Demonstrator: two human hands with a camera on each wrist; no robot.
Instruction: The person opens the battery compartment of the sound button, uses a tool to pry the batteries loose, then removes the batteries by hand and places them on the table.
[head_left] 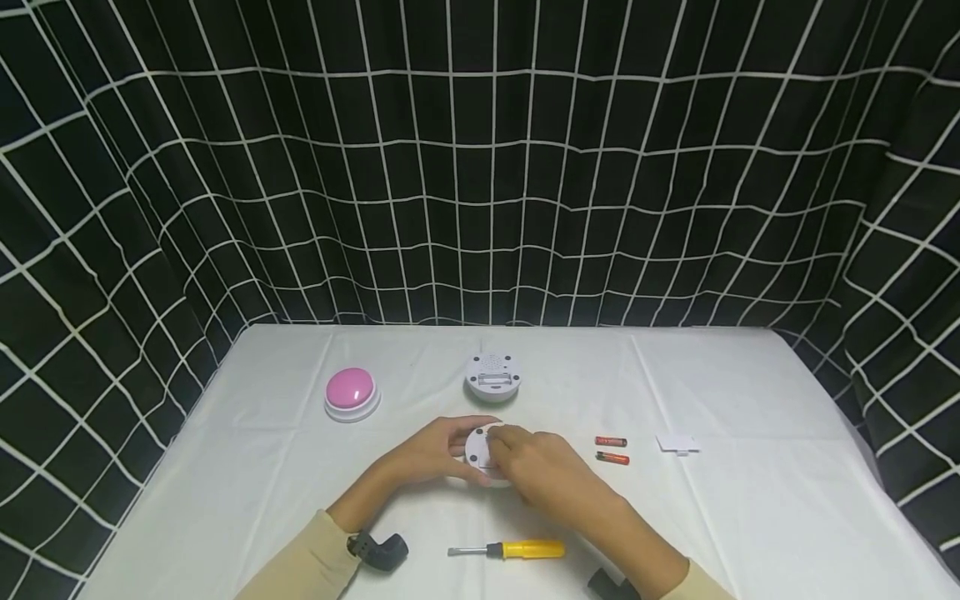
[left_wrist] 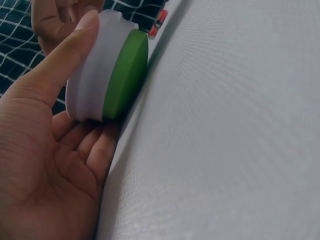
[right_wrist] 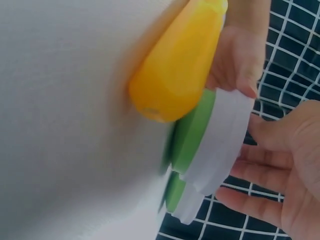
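While both hands work one piece, head view first: white round unit sits mid-worktop, underside up, dark feet showing. Left hand grips it from 9 o'clock, thumb and fingers round its rim. Right hand comes in from 4 o'clock, fingertips on the underside; can't tell if they pinch anything there, the hand covers it. Clock from that unit: second unit at 12, also upturned, bare slot in its base; pink button on a white base at 10; two red batteries at 3, side by side, not touching; small white cover further out at 3; yellow-handled screwdriver at 6, tip toward 9. Black wrist mount around 7 to 8, at the tan left cuff. Black curtain with white grid behind.

Left wrist view: same unit at 11 in frame, green cap toward the worktop, white body away from it. Left thumb lies on the body near the base edge, fingers behind and below. Part of the right hand at 10 to 11 from the unit, batteries at 1 to 2.

Right wrist view: screwdriver handle looms at 11 from the unit, overlapping its green cap. Left hand at 12 to 1, right hand at 4, fingers at the base side. Second unit, green cap too, peeks out at 7.
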